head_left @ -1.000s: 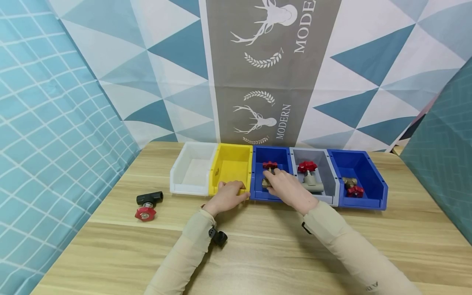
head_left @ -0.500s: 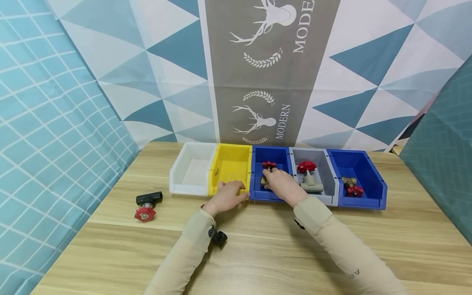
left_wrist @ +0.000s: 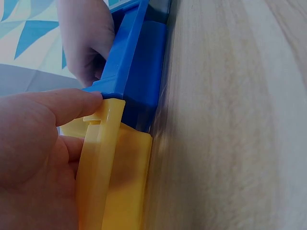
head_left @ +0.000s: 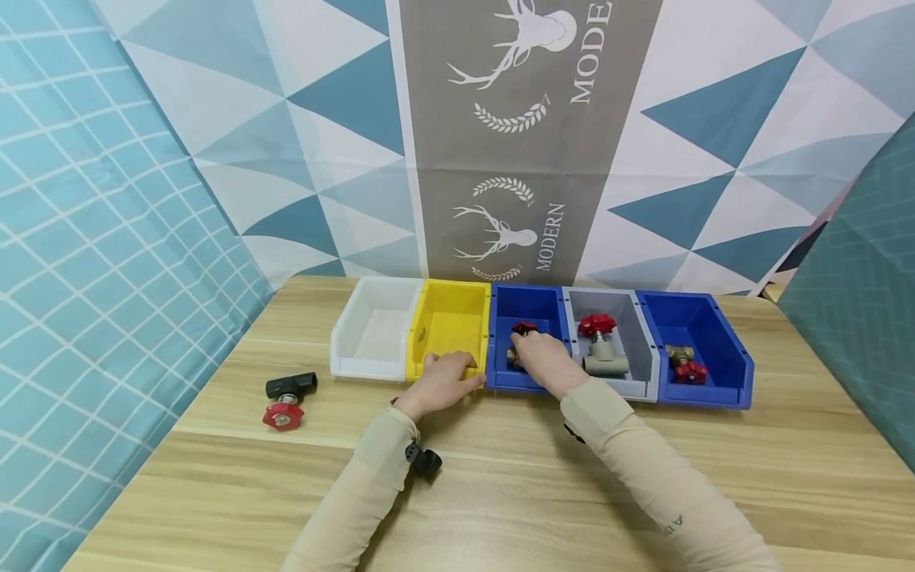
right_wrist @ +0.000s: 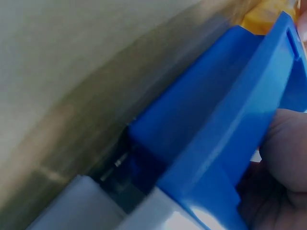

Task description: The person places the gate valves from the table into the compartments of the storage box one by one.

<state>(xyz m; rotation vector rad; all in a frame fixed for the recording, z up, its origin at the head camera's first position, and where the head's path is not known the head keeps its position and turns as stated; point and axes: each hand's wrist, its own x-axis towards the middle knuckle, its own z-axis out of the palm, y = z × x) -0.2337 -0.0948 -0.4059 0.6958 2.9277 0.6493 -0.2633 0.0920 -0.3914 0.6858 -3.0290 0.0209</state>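
Observation:
My right hand (head_left: 545,361) reaches down into the middle blue bin (head_left: 525,295), its fingers round a brass valve (head_left: 512,357) with a red handwheel. Much of that valve is hidden under the hand. My left hand (head_left: 443,381) grips the front rim of the yellow bin (head_left: 452,306). In the left wrist view, the thumb lies across the corner where the yellow rim (left_wrist: 98,167) meets the blue bin, and the other fingers go inside. The right wrist view shows the thumb (right_wrist: 288,148) behind the blue bin's front wall (right_wrist: 230,120).
A white bin (head_left: 379,326) stands at the row's left end. Right of the middle, a grey bin (head_left: 646,361) holds a grey valve (head_left: 604,357), and another blue bin (head_left: 715,334) holds a brass valve (head_left: 681,355). A black valve with red handwheel (head_left: 283,415) lies on the table at left.
My right hand has shifted slightly and closed further over the brass valve, hiding more of it; its forearm has swung left. The left hand has stayed on the yellow bin's rim.

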